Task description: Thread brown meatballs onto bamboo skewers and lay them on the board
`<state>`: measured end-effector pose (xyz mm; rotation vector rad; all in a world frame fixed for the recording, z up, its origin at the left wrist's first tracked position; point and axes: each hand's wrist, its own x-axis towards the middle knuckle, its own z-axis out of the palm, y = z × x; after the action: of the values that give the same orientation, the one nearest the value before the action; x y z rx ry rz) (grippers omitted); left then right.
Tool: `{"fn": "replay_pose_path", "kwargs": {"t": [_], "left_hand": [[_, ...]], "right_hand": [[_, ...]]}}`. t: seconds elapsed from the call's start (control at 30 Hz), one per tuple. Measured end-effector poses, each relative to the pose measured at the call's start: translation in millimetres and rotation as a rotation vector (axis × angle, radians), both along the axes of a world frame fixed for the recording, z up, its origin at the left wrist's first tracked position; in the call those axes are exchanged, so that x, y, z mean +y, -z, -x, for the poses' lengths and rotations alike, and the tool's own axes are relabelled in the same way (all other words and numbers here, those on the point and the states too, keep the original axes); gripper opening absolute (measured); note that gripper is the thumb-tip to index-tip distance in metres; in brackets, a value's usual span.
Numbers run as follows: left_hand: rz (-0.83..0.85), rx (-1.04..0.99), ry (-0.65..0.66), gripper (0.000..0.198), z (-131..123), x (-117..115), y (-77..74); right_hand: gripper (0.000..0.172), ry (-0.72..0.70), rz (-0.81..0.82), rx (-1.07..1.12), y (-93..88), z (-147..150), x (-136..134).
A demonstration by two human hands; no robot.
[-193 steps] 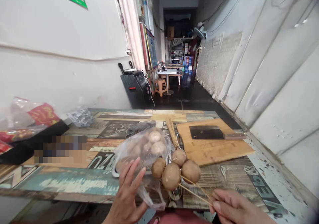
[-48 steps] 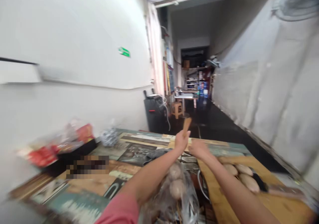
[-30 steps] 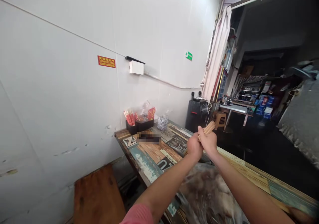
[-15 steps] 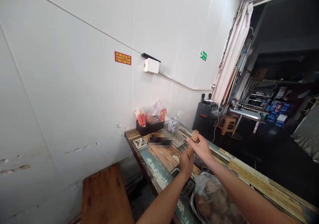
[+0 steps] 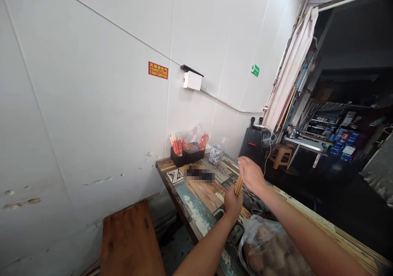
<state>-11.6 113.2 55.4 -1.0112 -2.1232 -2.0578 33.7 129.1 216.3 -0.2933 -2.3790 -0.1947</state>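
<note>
While your left hand (image 5: 232, 203) is closed in a fist around the lower end of a bundle of thin wooden skewers (image 5: 238, 186), your right hand (image 5: 251, 173) sits on top of the same bundle, palm down and fingers loosely curled over the upper ends. Whether the right hand actually grips the sticks or only presses on them cannot be told from this angle. The bundle stands nearly upright between the two hands, held in the air above the table (image 5: 196, 202) rather than resting on it.

Both of your bare forearms reach forward from the lower right of the view. Just beside your right forearm, at the near edge of the table, lies a clear plastic bag (image 5: 270, 249) with rounded brown shapes inside; they are too blurred to name with certainty.

Beyond your hands, the table top is a patchwork of painted wooden planks. At its far end, against the white wall (image 5: 92, 104), stands a black holder (image 5: 184, 158) with red chopsticks (image 5: 176, 143) and red packets in it, and a small clear bag (image 5: 216, 154) lies just beside it. A wooden bench (image 5: 130, 241) sits below the table on the left. On the wall are a red sticker (image 5: 158, 70), a white box (image 5: 193, 80) and a green sign (image 5: 254, 70). To the right, a black speaker (image 5: 254, 143) stands past the table, with a dim room behind it.
</note>
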Motion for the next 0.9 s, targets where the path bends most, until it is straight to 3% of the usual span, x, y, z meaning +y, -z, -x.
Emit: {"fn": "replay_pose_path", "kwargs": {"t": [0.17,0.27,0.33,0.43,0.57,0.8,0.9], "left_hand": [[-0.027,0.020,0.056,0.028,2,-1,-3.5],[-0.039,0.000,0.024,0.032,5,-3,-5.0],[-0.057,-0.007,0.002,0.032,6,-5,-6.7],[-0.081,0.023,0.026,0.026,5,-7,-11.1],[-0.070,0.081,0.039,0.013,0,-12,-18.3],[0.055,0.137,-0.009,0.009,3,-24,-19.8],[0.082,0.117,-0.021,0.014,4,-28,-16.6]], "right_hand": [[0.040,-0.019,0.051,0.056,-9.8,-5,1],[0.060,0.098,0.280,0.223,-8.7,-11,0],[0.066,0.178,0.469,0.163,-2.8,-12,-1],[0.052,0.183,0.595,0.007,8.8,-10,-2],[0.038,0.198,0.643,0.037,15.8,-4,-3],[0.043,0.199,0.838,-0.030,20.2,-7,-3],[0.034,0.193,0.891,-0.050,23.7,-3,-4]]}}
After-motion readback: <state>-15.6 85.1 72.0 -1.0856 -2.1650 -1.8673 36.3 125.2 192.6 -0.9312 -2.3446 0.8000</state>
